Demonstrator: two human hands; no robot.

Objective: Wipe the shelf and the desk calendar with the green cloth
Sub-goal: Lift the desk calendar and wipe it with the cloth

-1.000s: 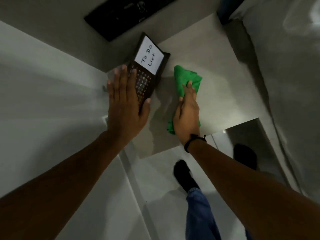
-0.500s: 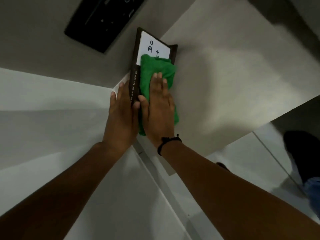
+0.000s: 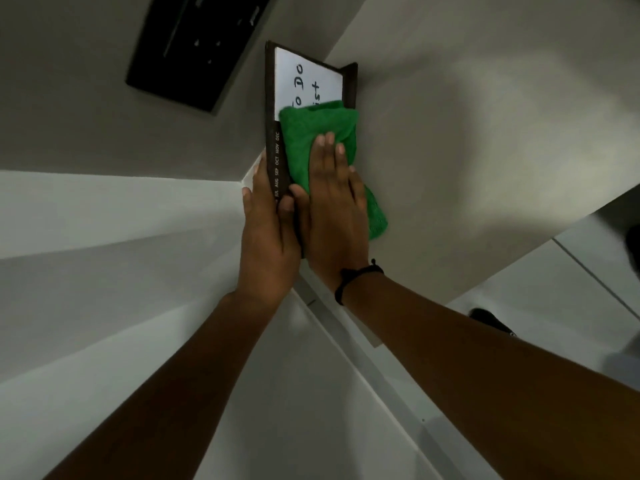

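Note:
A dark-framed desk calendar (image 3: 304,84) with a white "To Do List" panel stands on the pale shelf (image 3: 467,161), against the corner of the wall. My left hand (image 3: 268,233) grips its left edge, where month names run down the side. My right hand (image 3: 337,206) lies flat on the green cloth (image 3: 311,140) and presses it against the calendar's front. The cloth hides the lower half of the panel and hangs down past my right palm onto the shelf.
A black rectangular panel (image 3: 194,50) is mounted on the wall at upper left. The white wall and a trim strip (image 3: 363,358) run below the shelf's edge. A dark shoe (image 3: 491,322) shows on the floor at right.
My right hand moved the cloth from the shelf onto the calendar's front, then a little up it. My left hand shifted from lying over the calendar to gripping its left edge.

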